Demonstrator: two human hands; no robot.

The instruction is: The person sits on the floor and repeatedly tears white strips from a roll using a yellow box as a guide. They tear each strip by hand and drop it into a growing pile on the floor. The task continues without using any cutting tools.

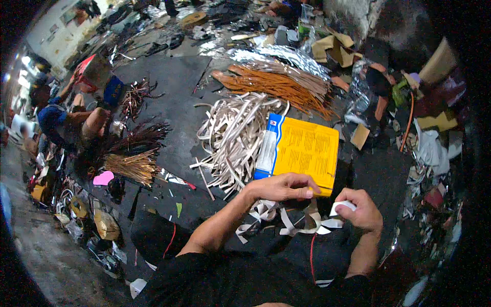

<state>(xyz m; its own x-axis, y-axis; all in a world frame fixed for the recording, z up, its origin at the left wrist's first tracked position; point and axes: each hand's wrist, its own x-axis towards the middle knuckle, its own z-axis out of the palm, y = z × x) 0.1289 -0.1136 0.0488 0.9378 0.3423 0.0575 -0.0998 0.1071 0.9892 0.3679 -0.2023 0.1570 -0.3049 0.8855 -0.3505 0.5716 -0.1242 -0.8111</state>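
- R hand [360, 209]: curled closed w/ fingers pinching the end of a white strip [341, 205]; the strip's tail loops down-left toward the lap.
- L hand [284, 187]: fingers flat and loosely together, fingertips resting on the near edge of the yellow box [307, 148]; cannot tell if it pinches anything underneath.
- Strip sits between the two hands, just in front of the body, touching the R hand only as far as I can see.
- Handling, my guess: strip is thin, light, floppy, prob. slightly springy since it curls; won't break, but slips easily. Best held near the end, pinch w/ thumb + forefinger.
- More loose white strips [276, 217] lie curled under the hands; big pile of the same [232, 135] is beyond the L hand, left of the box.
- Brown strip bundle [276, 84] lies farther back on the dark floor [174, 112].
- Another person [66, 120] sits well apart at far left, by dark bundles.
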